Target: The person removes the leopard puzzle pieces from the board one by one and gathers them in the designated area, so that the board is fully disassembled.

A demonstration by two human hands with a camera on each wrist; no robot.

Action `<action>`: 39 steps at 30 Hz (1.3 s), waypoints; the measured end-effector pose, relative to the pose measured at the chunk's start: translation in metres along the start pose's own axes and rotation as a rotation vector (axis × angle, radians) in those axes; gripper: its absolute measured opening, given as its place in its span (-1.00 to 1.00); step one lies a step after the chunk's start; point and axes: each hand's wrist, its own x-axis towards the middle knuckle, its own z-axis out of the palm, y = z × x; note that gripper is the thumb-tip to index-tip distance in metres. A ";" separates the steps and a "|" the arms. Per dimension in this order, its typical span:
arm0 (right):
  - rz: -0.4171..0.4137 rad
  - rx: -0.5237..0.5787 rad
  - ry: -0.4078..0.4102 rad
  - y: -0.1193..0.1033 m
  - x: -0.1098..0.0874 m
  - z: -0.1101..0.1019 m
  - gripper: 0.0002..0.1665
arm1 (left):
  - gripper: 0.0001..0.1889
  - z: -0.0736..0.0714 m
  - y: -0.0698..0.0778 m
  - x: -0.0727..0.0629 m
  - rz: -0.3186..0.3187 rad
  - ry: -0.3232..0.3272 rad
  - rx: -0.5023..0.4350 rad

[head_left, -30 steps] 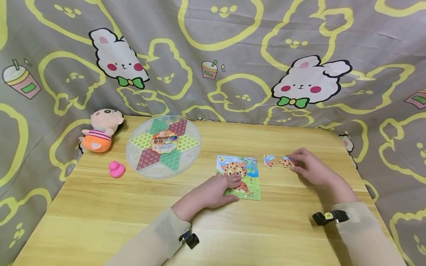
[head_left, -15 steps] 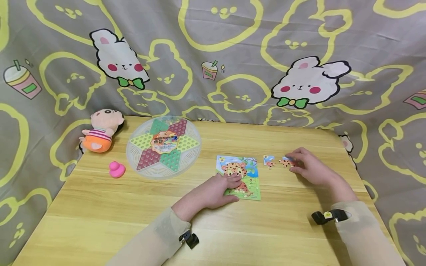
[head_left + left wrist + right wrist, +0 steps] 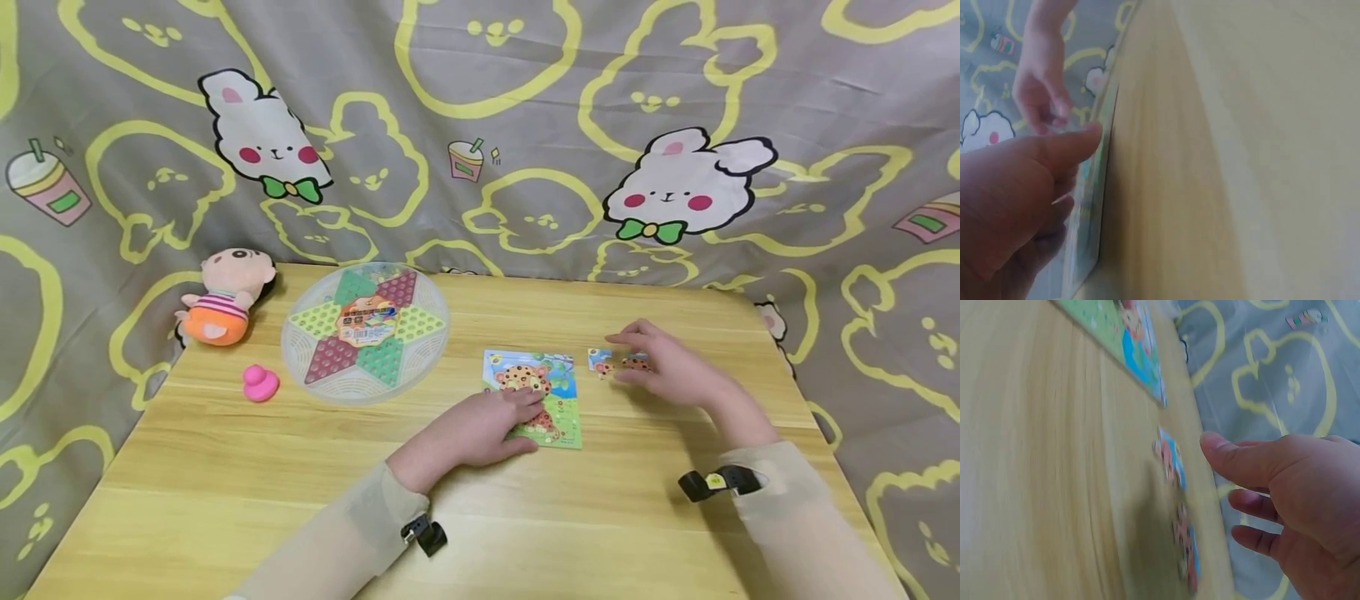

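A small square leopard jigsaw puzzle lies flat on the table. My left hand rests on it, fingers extended over the picture; in the left wrist view the thumb lies along the puzzle's near edge. To the puzzle's right are two loose jigsaw pieces, a left one and a right one, lying close together on the wood. Above them hovers my right hand, thumb and fingers spread apart, with nothing between them. Its fingers partly cover both pieces in the head view.
A round Chinese checkers board sits left of the puzzle. Farther left are a plush doll and a pink rubber duck. A patterned curtain hangs behind the table and at its sides.
My right hand has come away from the right-hand piece, its fingers spreading and shifting left over the pieces. The left hand stays on the puzzle. The head view has shifted slightly.
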 end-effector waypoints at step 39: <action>-0.149 0.052 -0.239 -0.022 0.069 0.047 -0.44 | -0.37 0.007 0.006 0.026 0.016 -0.046 -0.128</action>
